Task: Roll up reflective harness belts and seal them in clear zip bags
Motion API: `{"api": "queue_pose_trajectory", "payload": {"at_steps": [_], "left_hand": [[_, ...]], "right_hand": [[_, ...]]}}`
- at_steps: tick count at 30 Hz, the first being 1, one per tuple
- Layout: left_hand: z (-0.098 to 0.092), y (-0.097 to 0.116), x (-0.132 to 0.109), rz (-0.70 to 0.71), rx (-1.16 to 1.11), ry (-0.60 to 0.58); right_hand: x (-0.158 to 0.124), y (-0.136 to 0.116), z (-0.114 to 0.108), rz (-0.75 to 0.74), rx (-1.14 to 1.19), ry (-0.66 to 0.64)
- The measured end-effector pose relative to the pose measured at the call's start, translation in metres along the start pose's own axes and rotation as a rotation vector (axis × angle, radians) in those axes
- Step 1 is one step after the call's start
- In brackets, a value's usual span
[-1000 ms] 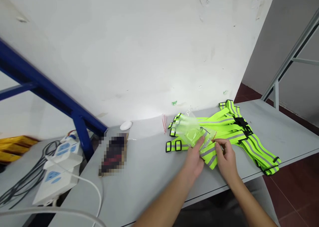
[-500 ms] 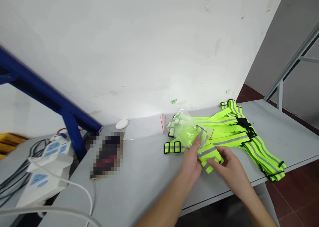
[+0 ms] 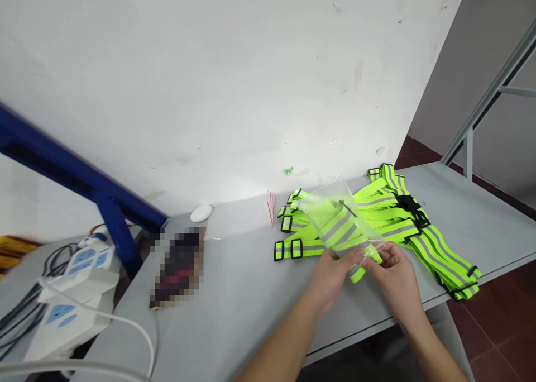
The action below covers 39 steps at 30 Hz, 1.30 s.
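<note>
A clear plastic bag [image 3: 330,195] hangs tilted between my hands, with a folded yellow-green reflective strap bundle [image 3: 340,234] partly inside it. The lower end of the bundle sticks out at the bag's mouth. My left hand [image 3: 333,278] is closed on the bag's mouth edge and the strap there. At the other side of the mouth, my right hand [image 3: 396,276] pinches the bag's edge by the strap end; its fingertips are partly hidden. Behind the bag lie several reflective strap harnesses [image 3: 389,228] with grey stripes and black buckles.
Flat clear bags [image 3: 238,219] with red lines at one end lie by the wall. Left of them are a white rounded object [image 3: 201,213] and a pixelated dark item [image 3: 178,270]. White power strips [image 3: 79,264], cables and a blue frame [image 3: 106,200] flank the grey table [image 3: 247,309].
The bag has been drawn down over more of the folded strap and straightened out. My right hand has moved from the bare strap to the bag's edge. The view has shifted slightly.
</note>
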<state>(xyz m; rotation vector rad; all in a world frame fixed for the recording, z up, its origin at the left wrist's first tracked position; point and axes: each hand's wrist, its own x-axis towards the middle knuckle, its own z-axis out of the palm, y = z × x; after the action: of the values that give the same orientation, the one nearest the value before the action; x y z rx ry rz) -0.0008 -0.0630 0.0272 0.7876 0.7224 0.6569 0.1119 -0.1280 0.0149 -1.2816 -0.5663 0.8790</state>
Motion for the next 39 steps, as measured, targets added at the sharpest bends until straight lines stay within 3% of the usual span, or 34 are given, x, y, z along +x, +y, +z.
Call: {"api": "queue_pose_trajectory", "payload": {"at_steps": [7,9,13,15,20,23,26,30,31,33,35,37,39], "left_hand": [[-0.002,0.000,0.002,-0.015,-0.086,0.011],[0.000,0.000,0.001,-0.014,-0.077,-0.041],[0.001,-0.003,-0.002,-0.014,-0.037,-0.184],[0.000,-0.006,-0.002,-0.042,-0.010,-0.224],[0.000,-0.012,-0.001,-0.075,-0.005,-0.214],[0.002,-0.011,-0.003,-0.077,-0.031,-0.273],[-0.001,-0.001,-0.009,-0.148,0.144,-0.373],[-0.010,0.029,-0.026,-0.406,0.570,-0.704],[-0.011,0.036,-0.030,-0.416,0.706,-0.735],[-0.010,0.047,-0.037,-0.251,1.038,-0.621],[-0.004,0.050,-0.041,0.114,1.325,-0.355],[0.001,0.044,-0.040,0.478,1.470,-0.136],[0.004,0.035,-0.036,0.658,1.531,-0.073]], "right_hand": [[-0.006,-0.001,-0.012,0.002,-0.017,-0.276],[-0.005,0.003,-0.016,-0.059,-0.124,-0.206],[0.003,0.008,-0.020,-0.269,-0.351,0.178],[0.008,0.006,-0.022,-0.361,-0.391,0.227],[0.016,-0.002,-0.027,-0.323,-0.488,-0.064],[0.014,-0.003,-0.032,-0.288,-0.522,-0.101],[0.012,-0.004,-0.041,-0.266,-0.581,-0.129],[0.010,-0.004,-0.055,-0.298,-0.709,-0.167],[0.009,-0.003,-0.057,-0.304,-0.727,-0.174],[0.007,0.000,-0.058,-0.322,-0.754,-0.179],[0.004,0.004,-0.056,-0.358,-0.781,-0.177],[0.000,0.005,-0.051,-0.410,-0.811,-0.178],[-0.003,0.005,-0.044,-0.460,-0.835,-0.182]]}}
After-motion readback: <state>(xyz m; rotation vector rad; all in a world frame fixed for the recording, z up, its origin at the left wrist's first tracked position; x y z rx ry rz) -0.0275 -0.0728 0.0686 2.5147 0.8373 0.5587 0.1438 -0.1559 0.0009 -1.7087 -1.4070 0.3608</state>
